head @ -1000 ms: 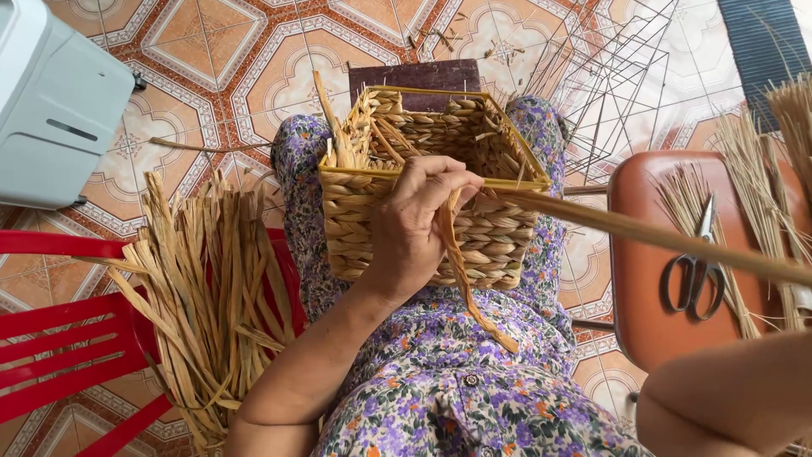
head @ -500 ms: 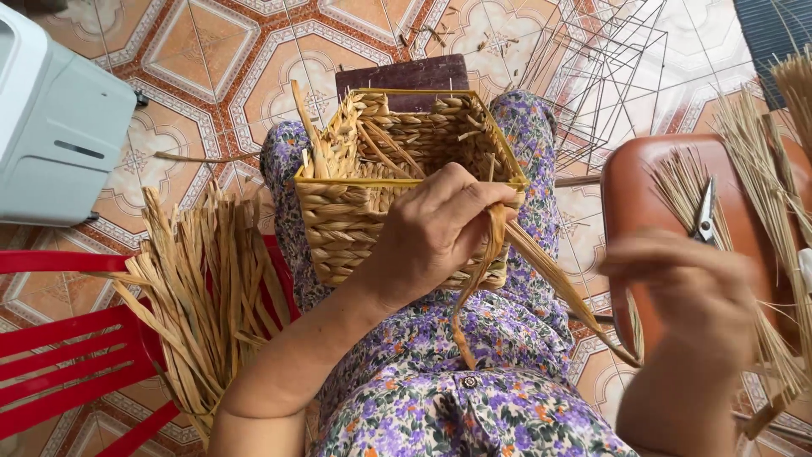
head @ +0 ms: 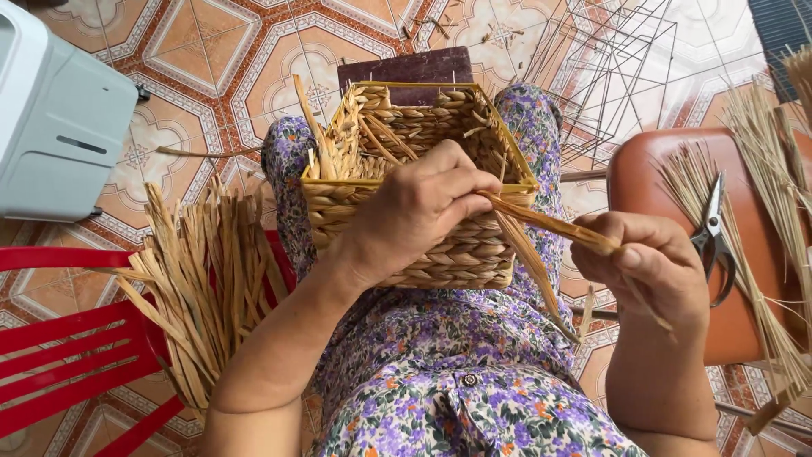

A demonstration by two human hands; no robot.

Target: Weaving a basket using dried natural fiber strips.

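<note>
A half-woven straw basket (head: 440, 254) rests on my lap, over a purple flowered dress. My left hand (head: 414, 211) presses against its near wall and pinches a flat straw strand (head: 541, 222) at the rim. That strand runs to the right into my right hand (head: 651, 267), which is closed around its other end just beside the basket. Loose strand ends hang down below the basket's right corner.
A bundle of dried straw strips (head: 203, 288) lies on a red plastic chair (head: 59, 355) to my left. Scissors (head: 715, 237) and thin straw lie on a brown stool (head: 651, 178) to my right. A wire frame (head: 626, 68), a dark board (head: 406, 68) and a grey machine (head: 59, 127) stand on the tiled floor.
My right hand has come in from the far right to beside the basket, keeping its grip on the strand. The left hand stays on the basket's near wall.
</note>
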